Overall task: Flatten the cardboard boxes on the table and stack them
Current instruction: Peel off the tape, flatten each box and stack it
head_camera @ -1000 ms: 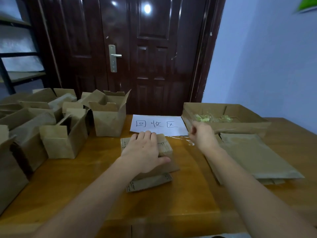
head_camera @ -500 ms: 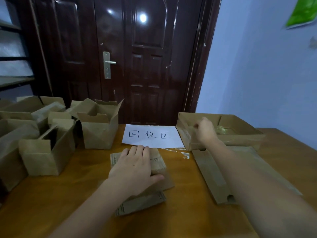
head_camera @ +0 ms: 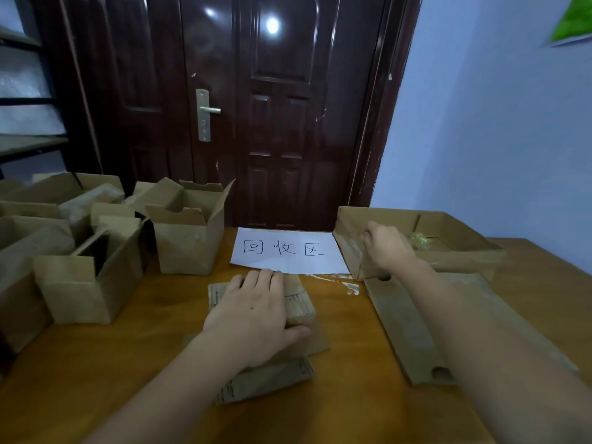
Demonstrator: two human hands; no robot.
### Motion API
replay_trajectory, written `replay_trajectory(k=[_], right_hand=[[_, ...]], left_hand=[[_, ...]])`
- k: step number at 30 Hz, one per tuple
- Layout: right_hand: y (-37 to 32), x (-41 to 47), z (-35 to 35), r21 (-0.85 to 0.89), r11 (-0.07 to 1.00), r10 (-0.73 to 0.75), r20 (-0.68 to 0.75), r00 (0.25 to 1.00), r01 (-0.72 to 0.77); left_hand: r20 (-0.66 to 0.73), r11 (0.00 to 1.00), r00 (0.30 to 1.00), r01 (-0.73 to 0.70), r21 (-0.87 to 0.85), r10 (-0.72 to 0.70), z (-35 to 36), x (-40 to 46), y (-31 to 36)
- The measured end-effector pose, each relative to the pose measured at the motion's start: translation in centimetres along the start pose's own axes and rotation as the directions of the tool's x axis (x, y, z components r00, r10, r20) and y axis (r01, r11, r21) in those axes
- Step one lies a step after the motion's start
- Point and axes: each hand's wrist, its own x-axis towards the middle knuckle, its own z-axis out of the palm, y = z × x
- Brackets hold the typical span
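— So, what is being pressed in the middle of the table [head_camera: 96, 376]?
— A flattened box [head_camera: 298, 302] is pressed down by the left hand [head_camera: 253, 315]; the fingers are laid out straight and flat on it.
— And at the far right edge?
— A wide shallow box [head_camera: 455, 248] is touched at its near wall by the right hand [head_camera: 386, 246]; the fingers are curled, but whether anything is pinched cannot be told; flat cardboard [head_camera: 403, 328] is laid just in front; open boxes [head_camera: 189, 238] are stood along the left side; a paper sign [head_camera: 288, 251] is laid at the far edge.
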Motion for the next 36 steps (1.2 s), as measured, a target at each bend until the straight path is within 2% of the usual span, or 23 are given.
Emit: replay_trajectory(k=[4, 7, 10, 12, 14, 22, 24, 28, 33, 36], right_hand=[[-1.8, -2.2, -1.6, 0.084, 0.978, -0.191, -0.018, 0.981, 0.192], [-4.7, -4.8, -3.5, 0.160, 0.918, -0.375, 0.051, 0.926, 0.363], [-7.6, -8.0, -4.7, 0.201, 0.862, -0.490, 0.091, 0.867, 0.466], [-9.1, -10.0, -5.1, 0.218, 0.845, -0.518, 0.109, 0.848, 0.488], [-10.2, -11.4, -5.1, 0.212, 0.834, -0.543, 0.151, 0.826, 0.509], [-12.6, -14.5, -3.6, 0.178, 0.831, -0.556, 0.278, 0.783, 0.527], [-12.9, -15.0, -3.4, 0.157, 0.837, -0.548, 0.225, 0.806, 0.525], [-12.8, -16.2, -3.7, 0.142, 0.832, -0.543, 0.014, 0.840, 0.536], [-11.9, -19.0, -3.2, 0.131, 0.770, -0.595, -0.207, 0.776, 0.625], [-11.6, -20.9, -2.2, 0.235, 0.752, -0.568, -0.244, 0.786, 0.616]], left_hand=[[0.049, 0.997, 0.999, -0.020, -0.068, 0.023, -0.7, 0.2, -0.4], [0.079, 0.988, 0.994, -0.058, -0.142, 0.070, -1.6, 0.2, -1.2], [0.140, 0.985, 0.982, -0.104, -0.137, 0.123, -2.9, 0.1, -1.8], [0.161, 0.986, 0.975, -0.141, -0.085, 0.153, -3.8, -0.1, -2.3], [0.108, 0.985, 0.982, -0.148, -0.086, 0.157, -4.7, -0.5, -3.2], [0.058, 0.987, 0.996, -0.063, -0.147, 0.072, -3.8, -3.4, -7.0], [0.029, 0.984, 0.997, -0.068, -0.165, 0.074, -3.8, -3.8, -7.2], [-0.112, 0.971, 0.987, -0.137, -0.194, 0.116, -4.3, -4.5, -7.4], [-0.285, 0.951, 0.942, -0.237, -0.199, 0.175, -3.7, -6.7, -6.9], [-0.252, 0.891, 0.964, -0.186, -0.414, 0.084, -2.5, -8.5, -6.3]])
